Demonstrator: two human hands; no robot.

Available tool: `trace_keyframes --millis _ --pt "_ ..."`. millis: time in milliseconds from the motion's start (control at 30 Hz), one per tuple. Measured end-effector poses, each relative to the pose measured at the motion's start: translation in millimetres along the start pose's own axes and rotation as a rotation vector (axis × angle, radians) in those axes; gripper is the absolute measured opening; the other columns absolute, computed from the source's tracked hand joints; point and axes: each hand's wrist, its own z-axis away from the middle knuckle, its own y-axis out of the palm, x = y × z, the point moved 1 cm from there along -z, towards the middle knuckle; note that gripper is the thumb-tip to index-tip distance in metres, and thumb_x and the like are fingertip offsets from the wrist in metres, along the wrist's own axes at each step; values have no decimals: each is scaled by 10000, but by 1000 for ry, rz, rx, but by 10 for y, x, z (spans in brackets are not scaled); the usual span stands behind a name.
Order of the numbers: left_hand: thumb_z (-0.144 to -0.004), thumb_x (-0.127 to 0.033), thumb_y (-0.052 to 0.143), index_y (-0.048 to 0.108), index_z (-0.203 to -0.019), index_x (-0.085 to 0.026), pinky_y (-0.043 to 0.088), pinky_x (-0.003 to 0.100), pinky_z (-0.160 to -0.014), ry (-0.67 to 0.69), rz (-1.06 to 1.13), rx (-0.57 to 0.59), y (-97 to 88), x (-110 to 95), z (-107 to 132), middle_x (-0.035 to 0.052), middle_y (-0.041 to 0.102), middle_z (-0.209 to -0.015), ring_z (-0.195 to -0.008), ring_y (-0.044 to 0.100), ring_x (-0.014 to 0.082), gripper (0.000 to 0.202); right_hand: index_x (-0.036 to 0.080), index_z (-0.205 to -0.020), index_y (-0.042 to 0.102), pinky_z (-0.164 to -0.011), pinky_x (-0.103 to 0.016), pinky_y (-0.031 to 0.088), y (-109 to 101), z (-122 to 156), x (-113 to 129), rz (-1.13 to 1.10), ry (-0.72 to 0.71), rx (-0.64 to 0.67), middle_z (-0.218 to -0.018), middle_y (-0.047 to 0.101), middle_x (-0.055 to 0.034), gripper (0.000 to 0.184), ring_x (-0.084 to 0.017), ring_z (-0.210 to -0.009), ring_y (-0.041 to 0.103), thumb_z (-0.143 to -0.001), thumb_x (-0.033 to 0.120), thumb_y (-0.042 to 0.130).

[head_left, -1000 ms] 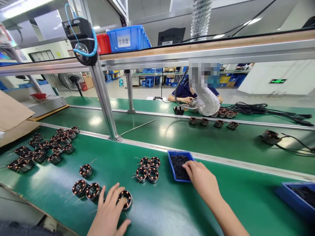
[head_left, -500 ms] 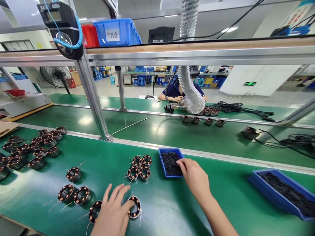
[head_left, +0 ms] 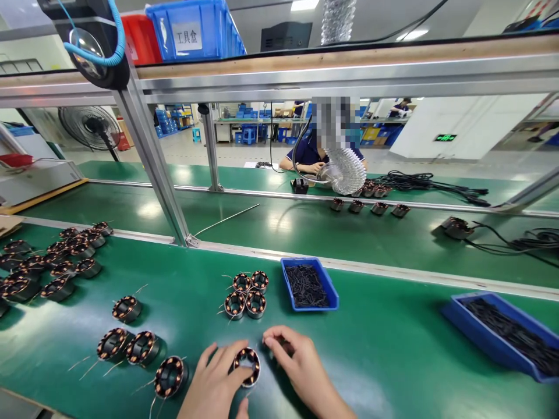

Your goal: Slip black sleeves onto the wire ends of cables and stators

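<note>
My left hand (head_left: 218, 375) grips a motor stator (head_left: 247, 368), a ring of copper coils, with the thumb in its bore and fingers along its outer side. Just right of it, my right hand (head_left: 293, 356) is closed in a pinch; whatever lies between thumb and forefinger is too small to make out. Beyond both hands, a small blue tray (head_left: 335, 302) holds many short black tube pieces (head_left: 305, 285). Several stators (head_left: 245, 295) stand grouped left of that tray. Another stator (head_left: 169, 377) with loose wire ends sits left of my left hand.
More stators (head_left: 61, 267) crowd the far left of the green bench. A second blue tray (head_left: 480, 343) of black pieces stands at the right. A metal post (head_left: 146, 157) rises from the bench's rear rail. Across the bench a person (head_left: 305, 157) works behind a flexible duct (head_left: 345, 169).
My right hand has left the blue tray and come down beside the stator, still pinched. My left hand has closed on the stator, which has shifted slightly right.
</note>
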Motion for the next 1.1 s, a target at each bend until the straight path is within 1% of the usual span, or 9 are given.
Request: trace_keyframes --millis 100,267,433,667,833,900,1000,1100 --pt "-618 -73 534 649 -1121 -311 457 469 -1082 66 16 62 -28 24 -17 23 588 -1449 -1230 618 258 568 190 -875 747 -667 -269 514 -8 -29 -4 -17 -6 -24 -816 769 -57 326 -199 -717 688 -912 469 584" --pt "-590 -26 500 639 -1108 -303 440 478 -1107 78 -2 72 -3 56 -27 22 572 -1471 -1266 596 242 603 190 -880 755 -654 -264 502 54 -48 8 -3 -21 11 -811 769 -54 290 -192 -707 685 -914 411 570" --pt "-596 -28 500 639 -1088 -302 437 474 -1113 69 14 47 17 46 -21 9 581 -1462 -1252 607 237 580 194 -870 750 -671 -267 504 38 -44 29 30 -35 22 -813 770 -53 273 -195 -725 688 -916 387 563" --pt "-579 -16 495 653 -1112 -299 421 478 -1132 60 36 73 12 39 -22 2 577 -1467 -1243 607 237 623 207 -867 755 -664 -261 511 48 -11 16 65 -56 75 -800 764 -45 265 -187 -698 677 -922 377 558" --pt "-595 -23 492 644 -1114 -299 419 526 -1127 41 53 98 11 36 -20 15 568 -1476 -1265 598 248 607 207 -874 755 -666 -261 505 10 -18 7 64 -64 37 -818 767 -46 265 -188 -709 678 -929 375 557" --pt "-599 -27 493 639 -1112 -305 423 526 -1122 39 50 89 11 37 -23 12 570 -1473 -1265 600 244 602 204 -869 755 -659 -260 500 5 -15 4 65 -53 49 -805 765 -44 263 -186 -697 672 -924 369 558" --pt "-600 -29 497 635 -1100 -310 431 493 -1115 53 32 65 21 35 -24 -2 586 -1454 -1245 612 230 590 199 -863 754 -665 -258 496 27 -2 3 76 -54 92 -799 762 -41 254 -182 -697 665 -920 341 551" --pt "-646 -76 552 644 -1049 -296 429 464 -1109 41 7 5 49 26 -14 -1 617 -1414 -1205 630 237 468 198 -868 752 -676 -258 495 42 8 13 102 -68 122 -813 757 -40 251 -180 -712 660 -925 314 538"
